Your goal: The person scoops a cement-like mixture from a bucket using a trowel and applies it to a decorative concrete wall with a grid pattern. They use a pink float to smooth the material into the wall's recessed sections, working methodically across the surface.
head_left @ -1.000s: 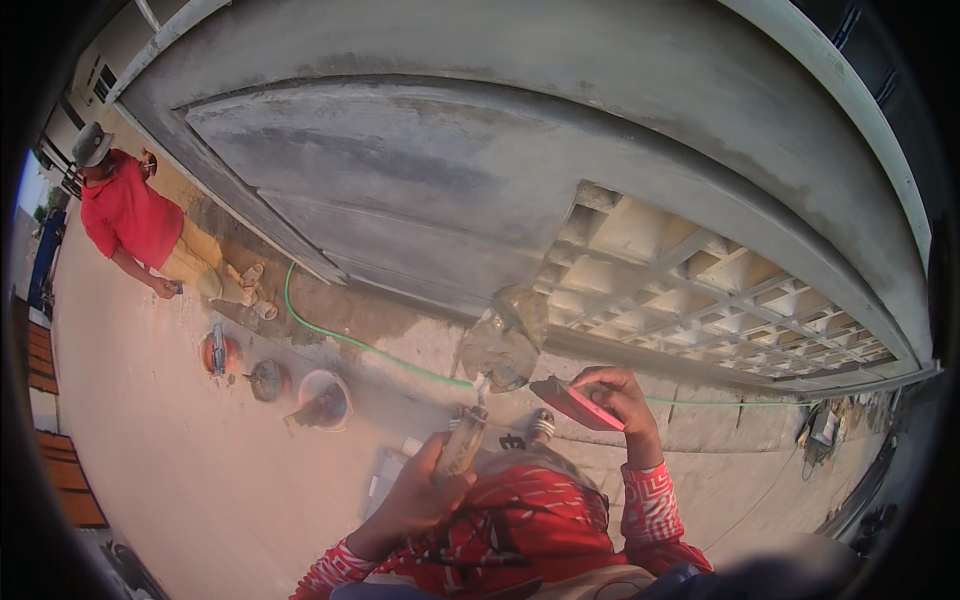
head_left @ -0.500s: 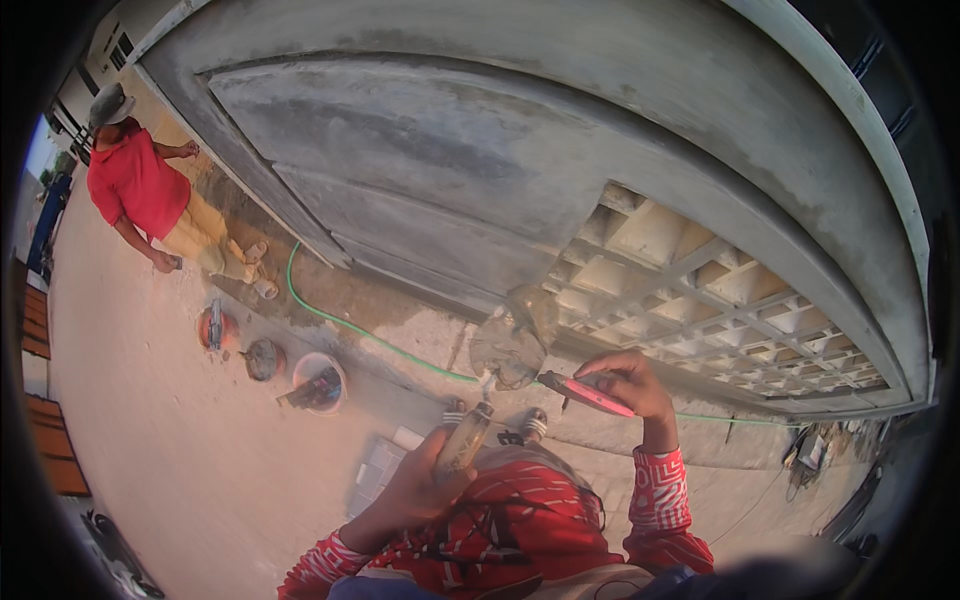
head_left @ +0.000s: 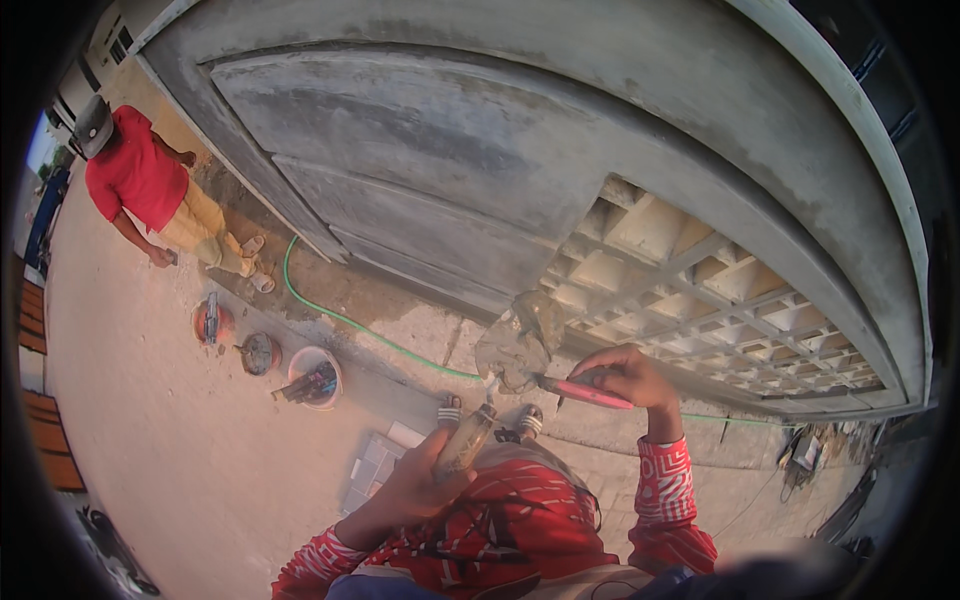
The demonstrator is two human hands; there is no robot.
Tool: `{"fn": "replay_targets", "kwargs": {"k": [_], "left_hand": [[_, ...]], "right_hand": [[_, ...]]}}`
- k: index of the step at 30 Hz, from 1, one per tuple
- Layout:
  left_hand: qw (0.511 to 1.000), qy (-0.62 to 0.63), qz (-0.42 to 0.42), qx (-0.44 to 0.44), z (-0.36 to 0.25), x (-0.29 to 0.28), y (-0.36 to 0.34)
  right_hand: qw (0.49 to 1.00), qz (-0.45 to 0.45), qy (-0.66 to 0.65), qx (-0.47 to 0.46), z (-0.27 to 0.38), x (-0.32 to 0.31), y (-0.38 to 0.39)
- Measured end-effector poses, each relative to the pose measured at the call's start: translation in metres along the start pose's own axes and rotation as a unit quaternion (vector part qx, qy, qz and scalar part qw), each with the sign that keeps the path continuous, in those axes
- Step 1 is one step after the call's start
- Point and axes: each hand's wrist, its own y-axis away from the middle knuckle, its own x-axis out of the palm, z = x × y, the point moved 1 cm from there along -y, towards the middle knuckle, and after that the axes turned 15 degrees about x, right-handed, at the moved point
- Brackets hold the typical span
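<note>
My left hand [head_left: 422, 482] is closed around the thick, worn handle of a trowel [head_left: 464, 444]. Grey wet mortar [head_left: 514, 350] covers the blade, which points away from me in front of the wall's foot. In my right hand [head_left: 632, 382] is a slim tool with a pink body [head_left: 598, 396], gripped from above with bent fingers. Its dark tip points left and meets the near right edge of the mortar, or very nearly; I cannot tell if it touches. What kind of tool it is does not show clearly.
A grey plastered wall [head_left: 400, 140] with a lattice opening [head_left: 700, 270] rises ahead. A green hose [head_left: 375, 338] runs along its foot. At left stand a white bucket [head_left: 335, 388] and two smaller buckets with tools. A person in a red shirt [head_left: 140, 170] stands far left.
The pink tool has levelled out and its tip has come closer to the mortar. My left hand has hardly moved. The person at left has bent their head down.
</note>
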Motion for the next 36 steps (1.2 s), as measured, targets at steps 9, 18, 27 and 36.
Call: {"fn": "replay_targets", "kwargs": {"k": [9,18,27,36], "left_hand": [[0.993,0.104,0.040,-0.044,-0.006,-0.001,0.000],[0.992,0.127,0.006,-0.016,-0.016,0.000,-0.009],[0.991,0.128,0.003,-0.044,-0.013,0.000,-0.017],[0.990,0.130,0.007,-0.061,-0.021,0.005,-0.029]], "right_hand": [[0.981,-0.054,0.168,0.086,-0.008,0.006,-0.003],[0.870,-0.075,-0.486,0.023,-0.088,0.036,0.025],[0.874,-0.161,-0.453,-0.071,-0.050,0.087,0.030],[0.925,-0.209,-0.315,-0.018,-0.048,0.105,0.027]]}}
